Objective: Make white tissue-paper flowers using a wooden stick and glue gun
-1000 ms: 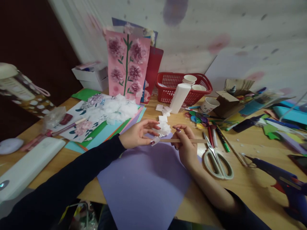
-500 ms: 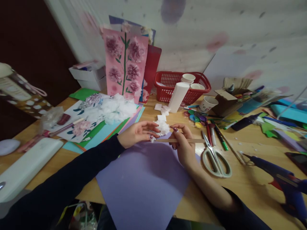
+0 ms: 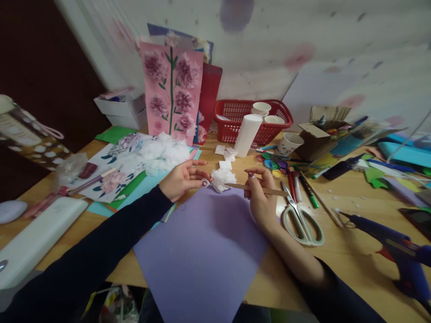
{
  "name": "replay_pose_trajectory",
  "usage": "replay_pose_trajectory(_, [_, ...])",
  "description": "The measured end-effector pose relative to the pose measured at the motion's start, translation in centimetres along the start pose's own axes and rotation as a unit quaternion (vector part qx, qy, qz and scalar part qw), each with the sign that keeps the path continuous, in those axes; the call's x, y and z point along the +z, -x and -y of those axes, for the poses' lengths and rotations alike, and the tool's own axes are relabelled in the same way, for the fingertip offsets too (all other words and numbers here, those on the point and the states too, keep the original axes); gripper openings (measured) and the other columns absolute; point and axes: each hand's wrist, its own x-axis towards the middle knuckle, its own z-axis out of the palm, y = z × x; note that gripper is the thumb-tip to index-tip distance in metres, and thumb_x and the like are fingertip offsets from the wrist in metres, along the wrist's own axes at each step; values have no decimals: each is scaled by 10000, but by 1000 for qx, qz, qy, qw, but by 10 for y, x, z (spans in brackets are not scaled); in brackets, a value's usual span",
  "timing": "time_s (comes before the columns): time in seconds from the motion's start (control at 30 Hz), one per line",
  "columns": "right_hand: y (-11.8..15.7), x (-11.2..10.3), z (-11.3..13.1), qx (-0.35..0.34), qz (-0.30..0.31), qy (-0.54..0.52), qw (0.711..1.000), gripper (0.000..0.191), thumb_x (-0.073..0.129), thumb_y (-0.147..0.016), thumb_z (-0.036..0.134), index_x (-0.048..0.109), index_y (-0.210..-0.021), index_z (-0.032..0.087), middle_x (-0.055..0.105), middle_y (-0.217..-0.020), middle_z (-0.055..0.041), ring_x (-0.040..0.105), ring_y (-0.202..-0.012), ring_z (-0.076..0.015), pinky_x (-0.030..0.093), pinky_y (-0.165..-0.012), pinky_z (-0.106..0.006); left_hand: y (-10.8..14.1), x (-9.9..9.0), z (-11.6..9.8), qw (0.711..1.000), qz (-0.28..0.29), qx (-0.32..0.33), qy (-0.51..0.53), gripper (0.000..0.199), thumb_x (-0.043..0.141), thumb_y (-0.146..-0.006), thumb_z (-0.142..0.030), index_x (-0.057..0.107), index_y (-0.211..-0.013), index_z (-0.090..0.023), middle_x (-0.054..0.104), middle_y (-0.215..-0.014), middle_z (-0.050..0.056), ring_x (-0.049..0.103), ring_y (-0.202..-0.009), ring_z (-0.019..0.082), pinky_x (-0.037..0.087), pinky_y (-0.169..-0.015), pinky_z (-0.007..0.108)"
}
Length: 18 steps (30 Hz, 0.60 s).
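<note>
My right hand (image 3: 261, 193) is closed around a flat wooden stick (image 3: 237, 185), whose tip points left over the top of the purple paper sheet (image 3: 202, 251). Facing it, my left hand (image 3: 183, 179) pinches a small bit of white tissue paper (image 3: 206, 182) at the thumb tip, the other fingers loosely stretched. Between both hands a crumpled white tissue paper flower (image 3: 222, 179) rests at the sheet's top edge. Behind it lie small white paper squares (image 3: 225, 165). Scissors (image 3: 299, 220) with pale handles lie right of my right hand.
A purple hot glue gun (image 3: 387, 237) lies far right; pens (image 3: 308, 190) and paint pots (image 3: 274, 163) sit nearer. A red basket (image 3: 224, 130) with paper cups stands behind a white roll (image 3: 248, 134). To the left are a tissue heap (image 3: 164, 152) and a white case (image 3: 43, 237).
The stick's tip has drawn away from my left fingers and now tilts slightly. My left hand has shifted a little left and up, the bit of tissue paper at its thumb.
</note>
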Motion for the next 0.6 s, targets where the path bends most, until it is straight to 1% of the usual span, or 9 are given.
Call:
replay_pose_trajectory(0.17, [-1, 5, -7, -10, 17, 49, 999, 99, 463, -892, 297, 510, -931, 219, 435, -533, 75, 434, -440, -107, 317, -426, -236, 0, 3, 3, 1000, -9, -3, -2, 562, 737, -588, -26, 508, -1092, -123, 677, -736, -15, 675, -753, 131, 507, -778, 285])
replay_pose_trajectory(0.3, [-2, 6, -7, -36, 9, 86, 996, 94, 438, -895, 276, 497, -935, 216, 453, -553, 69, 447, -464, -117, 346, -461, -252, 0, 7, 4, 1000, -14, 6, -11, 569, 732, -610, -35, 495, -1119, -123, 685, -743, -9, 670, -771, 135, 506, -810, 305])
replay_pose_trajectory(0.37, [-3, 5, -8, -44, 10, 102, 994, 102, 427, -898, 271, 494, -947, 211, 468, -560, 63, 459, -481, -124, 346, -475, -259, -2, 10, 4, 999, -12, 18, -35, 555, 723, -633, -46, 489, -1131, -122, 693, -785, 10, 665, -820, 141, 500, -837, 311])
replay_pose_trajectory(0.5, [-6, 5, -11, -45, 8, 100, 994, 112, 416, -901, 269, 497, -946, 206, 480, -568, 59, 466, -494, -126, 347, -495, -264, -7, 17, 7, 992, 9, 61, -112, 505, 682, -680, -63, 490, -1142, -132, 669, -953, 58, 642, -914, 146, 486, -896, 329])
replay_pose_trajectory(0.6, [-7, 4, -13, -45, 6, 99, 994, 106, 417, -902, 266, 497, -944, 209, 474, -567, 63, 472, -501, -125, 346, -512, -264, -11, 23, 10, 978, -8, 99, -182, 480, 657, -681, -53, 515, -1127, -154, 602, -943, 27, 625, -900, 132, 500, -876, 308])
